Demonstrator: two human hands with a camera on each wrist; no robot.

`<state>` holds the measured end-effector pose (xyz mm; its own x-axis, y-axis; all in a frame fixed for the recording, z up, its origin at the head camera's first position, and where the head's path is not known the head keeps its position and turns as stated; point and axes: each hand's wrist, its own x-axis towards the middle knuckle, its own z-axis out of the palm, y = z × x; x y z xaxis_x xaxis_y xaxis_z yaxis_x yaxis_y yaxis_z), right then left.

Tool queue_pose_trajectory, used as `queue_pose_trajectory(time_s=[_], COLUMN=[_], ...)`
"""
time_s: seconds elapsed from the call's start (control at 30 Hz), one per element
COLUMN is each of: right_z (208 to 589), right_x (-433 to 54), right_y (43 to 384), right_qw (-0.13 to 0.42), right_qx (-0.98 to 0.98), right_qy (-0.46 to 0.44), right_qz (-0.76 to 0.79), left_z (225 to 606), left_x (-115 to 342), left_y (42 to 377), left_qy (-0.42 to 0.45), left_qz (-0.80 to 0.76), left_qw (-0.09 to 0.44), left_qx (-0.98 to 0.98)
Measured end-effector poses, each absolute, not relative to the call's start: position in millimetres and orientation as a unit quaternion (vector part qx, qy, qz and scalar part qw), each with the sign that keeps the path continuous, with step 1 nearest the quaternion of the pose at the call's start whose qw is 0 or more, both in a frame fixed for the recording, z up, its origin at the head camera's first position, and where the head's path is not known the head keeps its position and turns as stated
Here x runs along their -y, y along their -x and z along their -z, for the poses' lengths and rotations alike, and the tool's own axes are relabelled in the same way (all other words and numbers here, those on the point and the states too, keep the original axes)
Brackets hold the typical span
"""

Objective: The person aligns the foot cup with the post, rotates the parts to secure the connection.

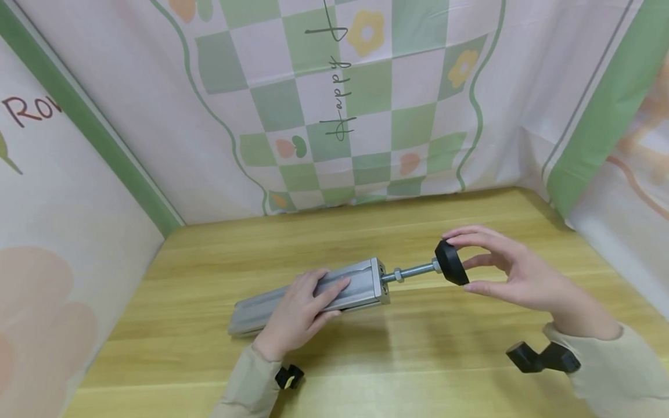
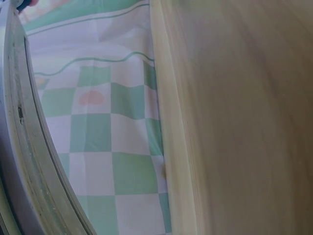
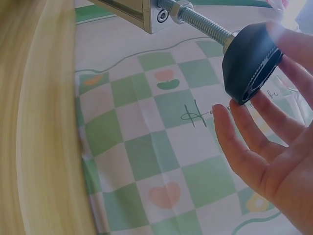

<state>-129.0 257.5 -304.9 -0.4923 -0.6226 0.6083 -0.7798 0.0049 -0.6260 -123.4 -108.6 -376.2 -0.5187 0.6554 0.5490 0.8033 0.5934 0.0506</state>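
Note:
A silver aluminium profile [image 1: 313, 293] lies on the wooden table [image 1: 418, 360]. My left hand [image 1: 305, 307] lies over its middle, fingers along the top and thumb on the near side, holding it down. Out of its right end [image 3: 155, 13] comes a threaded rod [image 1: 415, 270] with a nut [image 1: 397, 275], ending in a black round foot [image 1: 452, 262]. My right hand [image 1: 473, 261] curves round the foot, index finger on the top rim and thumb at the bottom edge. The right wrist view shows fingertips [image 3: 274, 68] on the foot [image 3: 249, 61]. The left wrist view shows only the profile's edge [image 2: 22, 147].
Printed cloth walls [image 1: 340, 104] close the table in at the back, left and right. Black camera mounts sit at my left wrist [image 1: 288, 377] and right wrist [image 1: 543, 357]. Bare wood [image 2: 244, 122] lies around the profile.

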Motion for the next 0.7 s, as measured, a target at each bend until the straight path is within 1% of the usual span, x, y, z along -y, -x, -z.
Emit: queue_pose_trajectory(time_s=[0.17, 0.3, 0.5, 0.7], right_z=[302.2, 303.0, 302.5, 305.4], right_x=[-256.6, -255.0, -252.1, -249.0], right_y=[126.3, 125.8, 124.0, 126.0], right_qw=[0.092, 0.092, 0.064, 0.039], right_qx=[0.748, 0.756, 0.798, 0.804], right_qy=[-0.466, -0.439, -0.338, -0.286], right_qz=[-0.464, -0.477, -0.494, -0.519], left_z=[375.7, 375.7, 375.6, 377.6], left_x=[108.6, 108.6, 108.8, 109.4], left_y=[123.0, 122.6, 122.3, 123.3], left_qy=[0.423, 0.422, 0.421, 0.424], left_qz=[0.151, 0.152, 0.153, 0.154], left_qw=[0.243, 0.241, 0.241, 0.241], left_qx=[0.86, 0.861, 0.861, 0.859])
